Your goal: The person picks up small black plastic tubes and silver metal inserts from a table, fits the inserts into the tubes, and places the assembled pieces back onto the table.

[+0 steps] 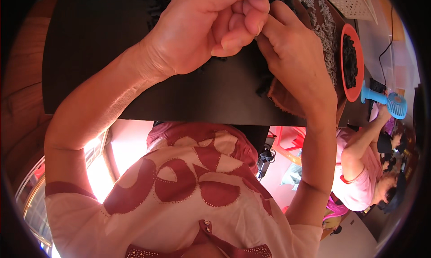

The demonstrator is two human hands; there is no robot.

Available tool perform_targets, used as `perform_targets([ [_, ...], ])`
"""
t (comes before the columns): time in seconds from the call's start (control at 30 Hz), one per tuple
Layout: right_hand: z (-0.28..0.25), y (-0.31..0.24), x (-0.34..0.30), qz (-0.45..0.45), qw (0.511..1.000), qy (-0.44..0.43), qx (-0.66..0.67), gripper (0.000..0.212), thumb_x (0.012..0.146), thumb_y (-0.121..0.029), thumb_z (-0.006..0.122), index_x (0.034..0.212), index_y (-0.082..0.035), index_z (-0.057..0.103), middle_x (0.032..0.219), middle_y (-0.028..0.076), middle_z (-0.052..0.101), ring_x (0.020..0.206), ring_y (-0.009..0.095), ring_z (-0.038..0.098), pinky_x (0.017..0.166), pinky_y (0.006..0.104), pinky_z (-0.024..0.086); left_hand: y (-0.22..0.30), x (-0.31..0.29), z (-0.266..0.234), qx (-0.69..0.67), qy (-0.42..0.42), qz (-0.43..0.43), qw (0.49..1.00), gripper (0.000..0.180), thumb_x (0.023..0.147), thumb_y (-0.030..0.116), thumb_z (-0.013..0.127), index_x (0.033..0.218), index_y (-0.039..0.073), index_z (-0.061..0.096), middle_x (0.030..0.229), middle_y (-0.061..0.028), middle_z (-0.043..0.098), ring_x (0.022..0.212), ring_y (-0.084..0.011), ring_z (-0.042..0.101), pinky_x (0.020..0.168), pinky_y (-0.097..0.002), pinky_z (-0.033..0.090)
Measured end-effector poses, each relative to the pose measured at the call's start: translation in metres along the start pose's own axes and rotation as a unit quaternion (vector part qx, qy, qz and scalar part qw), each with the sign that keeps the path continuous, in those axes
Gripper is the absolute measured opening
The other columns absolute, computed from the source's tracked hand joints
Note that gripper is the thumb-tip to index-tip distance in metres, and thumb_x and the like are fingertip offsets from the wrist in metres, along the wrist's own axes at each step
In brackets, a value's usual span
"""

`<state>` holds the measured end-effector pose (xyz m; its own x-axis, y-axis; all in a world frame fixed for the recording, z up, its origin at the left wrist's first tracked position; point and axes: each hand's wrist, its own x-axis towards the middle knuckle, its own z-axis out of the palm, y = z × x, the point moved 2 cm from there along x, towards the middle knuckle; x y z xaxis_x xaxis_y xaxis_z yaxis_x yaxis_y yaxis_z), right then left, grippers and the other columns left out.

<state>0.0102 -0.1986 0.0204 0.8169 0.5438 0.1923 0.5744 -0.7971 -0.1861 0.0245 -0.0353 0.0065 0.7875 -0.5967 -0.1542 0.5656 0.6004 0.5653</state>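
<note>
My left hand (202, 29) is raised over the dark table at the top of the view, fingers curled and thumb and forefinger brought together near the upper edge. Close against its fingertips is my right hand (294, 47), also closed in a pinch. Whatever the two hold is too small or hidden behind the fingers. Black curly strands (265, 85) lie on the table below and behind the hands. Under my right wrist, a brown cloth (285, 98) with a frayed edge is spread. Grey lacy stuff (321, 29) runs along the cloth's right part.
An orange-red bowl (345, 85) of black pieces stands right of the cloth. Beside it is a blue hand fan (396, 105). A white perforated basket (348, 2) sits at the far right. Another person in a pink shirt (359, 186) sits to my right. The table's edge (202, 122) runs before me.
</note>
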Motion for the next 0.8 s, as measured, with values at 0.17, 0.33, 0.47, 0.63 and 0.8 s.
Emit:
perform_targets([
  [0.17,0.000,0.000,-0.002,0.022,1.000,-0.003,0.017,0.015,0.081,-0.004,0.058,0.095,-0.004,0.055,0.086,0.011,0.054,0.076,0.036,0.057,0.063,0.0434,0.047,-0.005,0.000,-0.003,-0.028,0.001,-0.018,0.999,0.029,0.102,0.026,0.041,0.089,0.005,0.057,0.069,-0.0076,0.057,0.044,-0.0137,0.042,0.039,-0.0233,0.029],
  [0.33,0.002,0.000,-0.005,0.040,0.998,0.013,0.053,0.013,0.081,-0.004,0.058,0.093,-0.002,0.054,0.085,0.013,0.054,0.076,0.037,0.056,0.063,0.0444,0.046,-0.011,-0.002,0.000,0.109,-0.024,0.051,0.993,0.031,0.102,0.029,0.037,0.086,0.007,0.052,0.067,-0.0039,0.052,0.040,-0.0072,0.036,0.036,-0.0198,0.027],
  [0.47,0.001,0.002,-0.006,0.024,0.999,0.000,0.041,0.013,0.081,-0.003,0.058,0.094,-0.001,0.054,0.085,0.013,0.053,0.077,0.037,0.056,0.064,0.0444,0.046,-0.010,-0.004,-0.003,0.048,-0.037,0.009,0.998,0.030,0.102,0.028,0.040,0.088,0.006,0.055,0.068,-0.0059,0.055,0.042,-0.0103,0.040,0.038,-0.0214,0.028],
  [0.63,0.000,0.001,-0.005,0.029,0.998,-0.010,0.053,0.014,0.081,-0.002,0.057,0.095,-0.001,0.054,0.086,0.013,0.053,0.078,0.037,0.056,0.066,0.0441,0.046,-0.010,-0.004,-0.006,-0.023,-0.023,-0.027,0.999,0.029,0.102,0.027,0.041,0.090,0.005,0.056,0.070,-0.0075,0.057,0.045,-0.0131,0.043,0.041,-0.0224,0.030],
  [0.8,0.000,-0.001,-0.003,0.016,0.999,-0.010,0.033,0.013,0.078,-0.004,0.059,0.088,-0.001,0.051,0.085,0.014,0.055,0.077,0.036,0.061,0.062,0.0458,0.050,-0.011,-0.004,-0.006,-0.020,-0.026,-0.030,0.999,0.028,0.102,0.026,0.042,0.090,0.005,0.056,0.071,-0.0076,0.057,0.046,-0.0131,0.044,0.041,-0.0223,0.031],
])
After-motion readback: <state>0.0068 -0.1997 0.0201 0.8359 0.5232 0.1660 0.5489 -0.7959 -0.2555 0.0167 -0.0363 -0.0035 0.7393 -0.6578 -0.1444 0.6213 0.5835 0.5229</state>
